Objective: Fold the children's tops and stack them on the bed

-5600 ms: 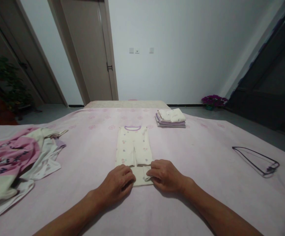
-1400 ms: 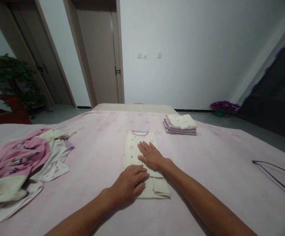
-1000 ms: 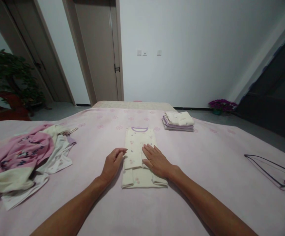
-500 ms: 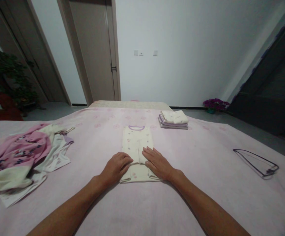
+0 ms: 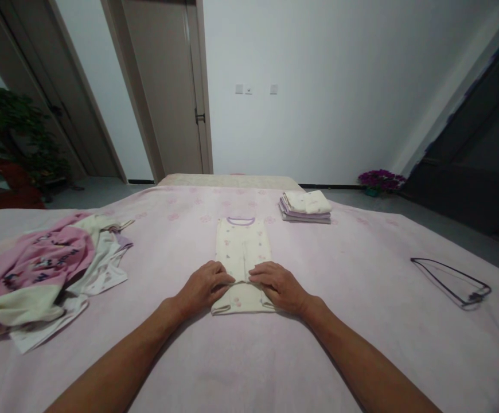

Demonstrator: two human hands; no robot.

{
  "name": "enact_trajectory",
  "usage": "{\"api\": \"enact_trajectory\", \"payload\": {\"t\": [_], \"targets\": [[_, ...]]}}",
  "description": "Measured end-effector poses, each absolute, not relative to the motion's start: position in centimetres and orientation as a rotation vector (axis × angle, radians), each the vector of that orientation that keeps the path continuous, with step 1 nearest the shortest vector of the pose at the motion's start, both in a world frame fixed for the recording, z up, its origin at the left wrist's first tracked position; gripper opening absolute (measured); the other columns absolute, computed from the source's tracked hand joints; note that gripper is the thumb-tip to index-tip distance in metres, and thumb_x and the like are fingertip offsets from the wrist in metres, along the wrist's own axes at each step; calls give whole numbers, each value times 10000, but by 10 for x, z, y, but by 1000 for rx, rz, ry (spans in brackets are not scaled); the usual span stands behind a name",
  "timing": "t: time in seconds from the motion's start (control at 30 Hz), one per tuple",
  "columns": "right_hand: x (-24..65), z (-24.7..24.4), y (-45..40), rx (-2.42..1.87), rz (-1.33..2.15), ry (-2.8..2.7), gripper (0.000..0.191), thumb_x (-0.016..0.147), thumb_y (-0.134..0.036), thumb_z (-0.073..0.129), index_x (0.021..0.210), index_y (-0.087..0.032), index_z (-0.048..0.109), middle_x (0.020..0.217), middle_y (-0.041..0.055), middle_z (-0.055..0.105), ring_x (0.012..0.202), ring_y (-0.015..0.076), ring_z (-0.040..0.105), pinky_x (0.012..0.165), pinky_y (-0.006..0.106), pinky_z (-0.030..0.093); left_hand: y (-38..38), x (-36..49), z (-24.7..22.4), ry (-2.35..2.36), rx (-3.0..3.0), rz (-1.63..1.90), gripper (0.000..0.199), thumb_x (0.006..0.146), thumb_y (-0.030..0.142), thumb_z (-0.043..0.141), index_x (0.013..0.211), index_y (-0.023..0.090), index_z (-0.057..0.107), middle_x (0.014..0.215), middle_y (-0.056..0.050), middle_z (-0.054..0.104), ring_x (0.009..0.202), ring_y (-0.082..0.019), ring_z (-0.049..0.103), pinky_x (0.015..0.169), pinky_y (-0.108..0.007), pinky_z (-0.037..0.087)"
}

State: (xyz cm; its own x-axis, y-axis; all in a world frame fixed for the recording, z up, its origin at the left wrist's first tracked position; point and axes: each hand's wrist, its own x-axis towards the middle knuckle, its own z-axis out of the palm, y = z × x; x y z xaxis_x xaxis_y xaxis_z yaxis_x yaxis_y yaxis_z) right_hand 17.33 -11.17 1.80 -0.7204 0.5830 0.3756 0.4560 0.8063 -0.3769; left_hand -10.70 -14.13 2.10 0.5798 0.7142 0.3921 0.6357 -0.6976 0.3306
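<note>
A cream child's shirt (image 5: 243,246) with a purple neckline and small prints lies in a narrow folded shape on the bed, its neck pointing away from me. Across its lower part runs a folded edge. My left hand (image 5: 207,287) is at the left end of this edge, fingers bent and closed on the cloth. Opposite it, my right hand (image 5: 281,288) has its fingers curled together on the edge's right end. The thumbs are partly hidden, and the fingertips nearly face each other over the shirt.
A loose heap of clothes (image 5: 55,264), pink, cream and white, lies on the left. Folded clothes form a neat stack (image 5: 305,207) beyond the shirt to the right. A dark thin-framed loop (image 5: 451,281) rests at the right on the pink bedsheet (image 5: 249,361).
My right hand's fingers, flat on the shirt before, have curled in at the folded edge. The left hand has stayed close to its place. The view has shifted slightly.
</note>
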Motion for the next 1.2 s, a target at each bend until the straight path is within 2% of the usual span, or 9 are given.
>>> {"api": "enact_trajectory", "payload": {"t": [0.17, 0.27, 0.4, 0.67, 0.9, 1.07, 1.2], "targets": [[175, 17, -113, -777, 371, -2486, 392, 926, -203, 471, 1256, -269, 670, 1258, 56, 682, 1188, 222, 585, 1042, 433, 466, -142, -107, 19, 1197, 2720, 787, 183, 953, 243, 558, 1069, 222, 699, 937, -67, 647, 886, -200, 584, 801, -335, 443], [174, 19, -114, -769, 371, -2458, 339, 947, -231, 471, 1196, -273, 697, 1207, 60, 699, 1150, 220, 602, 1015, 415, 479, -142, -108, 20, 1211, 2751, 758, 155, 937, 228, 580, 1045, 214, 689, 940, -64, 658, 892, -204, 595, 830, -347, 441], [167, 22, -116, -765, 352, -2417, 280, 973, -261, 488, 1156, -250, 701, 1088, 71, 725, 1037, 213, 625, 942, 378, 495, -141, -110, 22, 1193, 2706, 750, 154, 936, 203, 559, 1027, 206, 683, 937, -60, 656, 886, -193, 595, 792, -307, 460], [145, 29, -120, -805, 140, -2578, 236, 962, -240, 567, 1167, -237, 682, 1042, 73, 662, 933, 207, 559, 843, 355, 438, -138, -113, 21, 1188, 2701, 734, 139, 939, 184, 560, 1008, 214, 678, 919, -49, 653, 865, -173, 595, 763, -272, 468], [146, 28, -119, -817, 155, -2601, 217, 957, -195, 571, 1111, -253, 712, 1030, 60, 653, 928, 199, 549, 827, 342, 415, -137, -117, 21, 1186, 2741, 699, 139, 937, 169, 549, 983, 207, 675, 902, -46, 662, 829, -165, 594, 734, -262, 448], [147, 23, -116, -820, 169, -2584, 261, 923, -147, 600, 1120, -265, 725, 1045, 59, 663, 930, 200, 556, 825, 340, 417, -136, -121, 23, 1229, 2804, 691, 110, 920, 179, 559, 865, 198, 652, 822, -38, 625, 788, -175, 548, 716, -279, 414], [147, 19, -115, -799, 195, -2549, 275, 906, -129, 604, 1104, -266, 737, 1037, 60, 680, 928, 205, 571, 833, 353, 430, -135, -122, 26, 1215, 2731, 637, 94, 927, 214, 554, 891, 192, 638, 831, -28, 609, 765, -159, 556, 702, -263, 422]]}}
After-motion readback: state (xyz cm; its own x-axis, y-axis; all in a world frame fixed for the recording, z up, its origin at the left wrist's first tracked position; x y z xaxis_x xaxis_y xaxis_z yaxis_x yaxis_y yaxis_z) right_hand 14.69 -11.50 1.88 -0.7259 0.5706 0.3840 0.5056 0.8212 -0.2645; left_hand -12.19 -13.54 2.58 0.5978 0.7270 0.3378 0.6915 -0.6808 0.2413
